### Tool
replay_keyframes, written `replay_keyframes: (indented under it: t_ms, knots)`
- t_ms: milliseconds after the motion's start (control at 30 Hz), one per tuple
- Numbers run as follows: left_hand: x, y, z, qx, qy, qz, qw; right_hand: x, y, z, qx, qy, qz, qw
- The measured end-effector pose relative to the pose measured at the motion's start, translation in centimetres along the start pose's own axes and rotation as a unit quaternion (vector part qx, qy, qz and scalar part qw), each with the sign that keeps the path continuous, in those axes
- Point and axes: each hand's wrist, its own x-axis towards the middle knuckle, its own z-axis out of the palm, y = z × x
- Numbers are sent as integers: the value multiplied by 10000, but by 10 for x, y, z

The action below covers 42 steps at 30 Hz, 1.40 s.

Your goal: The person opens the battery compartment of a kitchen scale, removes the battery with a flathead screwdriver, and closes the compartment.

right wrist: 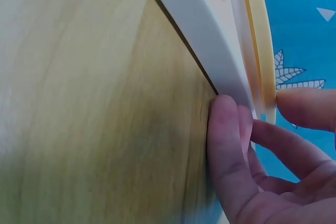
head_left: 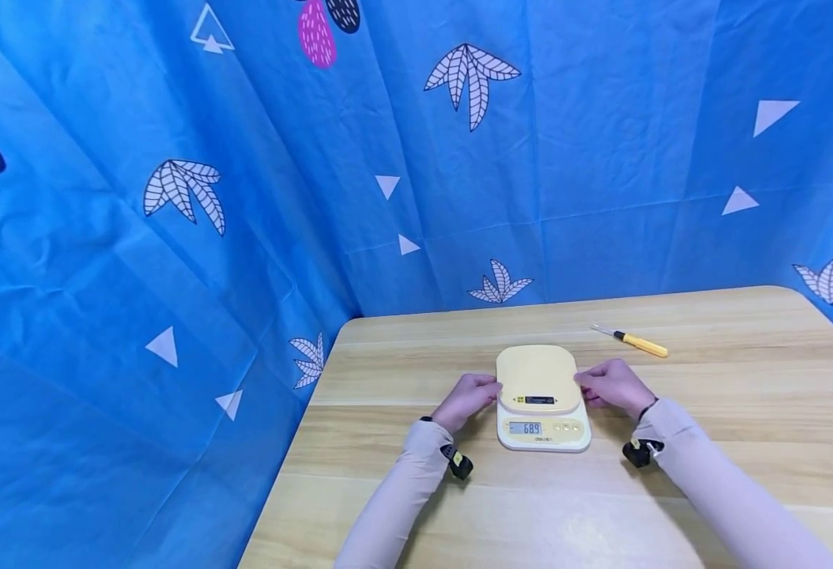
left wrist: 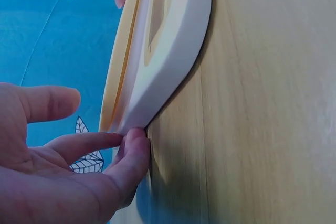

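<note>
Digital kitchen scale (head_left: pixel 543 399) on the wooden tabletop (head_left: pixel 708 474), near its middle, held from both sides. The left hand (head_left: pixel 468 400) touches the scale's left edge; in the left wrist view its fingertips (left wrist: pixel 131 145) press against the white base where it meets the wood, thumb free above. The right hand (head_left: pixel 614 386) mirrors this on the right edge, fingers (right wrist: pixel 226 129) lightly curled against the base. Neither hand wraps fully round the body. The display (head_left: pixel 525 427) shows a reading. A yellow-handled screwdriver (head_left: pixel 633 341) lies well apart, behind and to the right. Risk: uneven sideways pressure could skid the scale across the smooth wood, or fingertips could slip off the thin rim.
</note>
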Motion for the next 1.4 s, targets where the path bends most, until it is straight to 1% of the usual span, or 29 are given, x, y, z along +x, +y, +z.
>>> replay_keyframes:
  t_ms: [167, 367, 500, 633, 733, 867, 967, 1033, 1133, 1200, 1300, 1400]
  knots:
    - [-3, -1, 1, 76, 32, 64, 9999, 0, 2, 2, -91, 148, -57, 9998]
    - [-4, -2, 5, -119, 156, 46, 9998, 0, 5, 2, 48, 389, -85, 9992]
    - [-3, 1, 6, -371, 261, -8, 9990, 0, 5, -1, 54, 507, -68, 9987]
    - [-1, 1, 8, -581, 410, 11, 9975, -2, 5, -1, 143, 624, -65, 9979]
    - [0, -1, 9, -771, 592, 103, 9952, -4, 4, 0, 188, 657, -66, 9976]
    - [1, -4, 10, -1156, 834, 246, 9895, -7, 1, 2, 165, 592, -73, 9981]
    - [2, -5, 9, -1340, 915, 342, 9862, -7, -1, 2, 161, 572, -90, 9982]
    - [2, -5, 8, -1337, 914, 391, 9860, -6, -2, 2, 322, 546, -67, 9980]
    - [2, -4, 4, -1333, 880, 343, 9866, -5, -4, 2, 551, 408, -86, 9976]
    - [2, -4, 2, -1363, 795, 381, 9867, -5, -5, 2, 725, 277, -94, 9969]
    - [1, -2, -3, -1468, 625, 419, 9863, -6, -6, 1, 821, 110, -207, 9963]
    - [0, 1, -8, -1578, 478, 432, 9854, -7, -7, -2, 1014, -27, -411, 9940]
